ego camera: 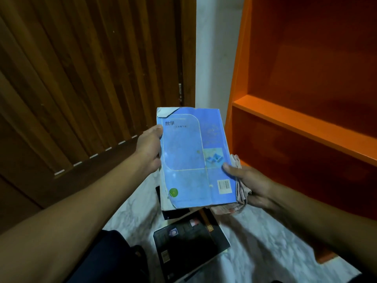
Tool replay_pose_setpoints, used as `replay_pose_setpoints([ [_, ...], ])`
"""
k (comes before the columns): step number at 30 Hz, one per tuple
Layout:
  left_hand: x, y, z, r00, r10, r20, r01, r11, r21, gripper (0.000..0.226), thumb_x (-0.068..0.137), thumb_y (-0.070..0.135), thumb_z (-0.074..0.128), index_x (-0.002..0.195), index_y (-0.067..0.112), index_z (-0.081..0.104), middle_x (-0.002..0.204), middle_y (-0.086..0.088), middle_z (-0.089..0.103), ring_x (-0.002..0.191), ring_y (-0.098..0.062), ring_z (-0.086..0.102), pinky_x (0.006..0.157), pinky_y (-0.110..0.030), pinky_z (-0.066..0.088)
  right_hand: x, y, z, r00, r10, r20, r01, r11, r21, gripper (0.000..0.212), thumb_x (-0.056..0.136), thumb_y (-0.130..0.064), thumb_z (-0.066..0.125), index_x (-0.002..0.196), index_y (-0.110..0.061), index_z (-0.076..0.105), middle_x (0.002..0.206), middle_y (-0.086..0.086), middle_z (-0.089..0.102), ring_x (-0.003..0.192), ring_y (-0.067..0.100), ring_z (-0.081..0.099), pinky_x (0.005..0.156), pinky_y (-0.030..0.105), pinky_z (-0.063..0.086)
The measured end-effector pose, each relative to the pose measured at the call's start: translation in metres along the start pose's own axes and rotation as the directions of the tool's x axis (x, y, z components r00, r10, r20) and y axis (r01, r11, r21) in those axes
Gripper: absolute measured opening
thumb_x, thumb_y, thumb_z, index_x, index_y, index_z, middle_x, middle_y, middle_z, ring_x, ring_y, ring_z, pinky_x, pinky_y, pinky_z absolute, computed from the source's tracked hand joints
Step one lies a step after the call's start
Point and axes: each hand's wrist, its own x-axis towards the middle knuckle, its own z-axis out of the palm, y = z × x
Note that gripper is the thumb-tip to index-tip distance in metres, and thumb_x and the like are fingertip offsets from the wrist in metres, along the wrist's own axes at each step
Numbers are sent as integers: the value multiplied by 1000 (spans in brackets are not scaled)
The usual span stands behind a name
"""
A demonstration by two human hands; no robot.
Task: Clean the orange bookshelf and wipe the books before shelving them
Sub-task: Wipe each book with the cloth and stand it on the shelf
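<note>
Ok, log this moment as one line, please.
left hand: grips blue book | right hand: holds book and cloth | orange bookshelf: bare | black books: floor

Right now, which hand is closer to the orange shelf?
Right. The right hand holds the blue book's right edge and a cloth, just in front of the shelf. The left hand grips the book's far side, by the wooden door.
</note>
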Motion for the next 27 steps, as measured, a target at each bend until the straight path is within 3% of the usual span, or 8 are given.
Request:
replay_pose_setpoints([
  [4,5,-16,-2,994,109,-13,-96,919,382,34,104,33,43,126,14,61,121,-11,71,109,-36,69,96,-57,53,0,9,3,997,-73,-13,71,990,-126,39,94,-12,62,133,-12,58,125,12,69,113,34,67,99,54,50],
  [7,2,-28,8,981,196,-8,-83,452,888,75,94,60,46,156,24,24,165,-11,20,149,-43,19,118,-61,22,5,11,13,987,-159,10,159,972,-173,42,95,-15,63,136,-18,54,130,9,66,115,33,66,97,53,53],
  [8,-7,-29,17,977,207,44,-130,425,896,81,95,60,48,159,26,12,168,-8,4,153,-40,4,120,-59,14,8,12,18,979,-204,-17,196,958,-209,44,95,-15,65,137,-16,52,132,12,64,117,34,65,97,54,53],
  [11,-18,-42,45,962,106,252,-247,729,638,101,87,65,60,159,29,-2,165,7,12,153,-26,17,117,-43,27,10,19,33,923,-378,-80,306,842,-445,51,88,-19,70,134,-11,51,135,13,60,119,28,62,98,53,52],
  [15,-18,-61,57,980,39,194,-151,780,608,121,70,59,67,149,47,-23,162,-1,25,131,-32,52,101,-52,51,0,22,42,806,-592,21,399,516,-758,24,90,-13,65,114,-14,60,103,2,71,96,18,67,85,47,54],
  [19,-7,-64,55,982,153,110,-187,856,483,77,80,17,55,150,24,24,119,-13,63,101,-34,67,87,-55,58,-4,21,42,741,-658,135,413,288,-864,18,83,-19,74,98,-16,63,89,0,66,81,15,60,72,33,49],
  [23,19,-69,38,983,184,21,-180,924,336,47,69,5,45,112,17,60,101,-9,74,91,-30,73,81,-58,60,-6,22,37,835,-547,54,396,531,-749,30,83,-15,79,109,-22,67,101,-8,68,90,5,63,75,16,46],
  [27,-5,-37,39,980,198,-14,-188,950,248,34,94,-8,45,99,23,58,106,-10,73,92,-31,73,81,-50,61,2,13,23,903,-320,-288,177,886,-429,11,93,-1,64,102,-8,67,88,3,70,82,22,66,70,30,49],
])
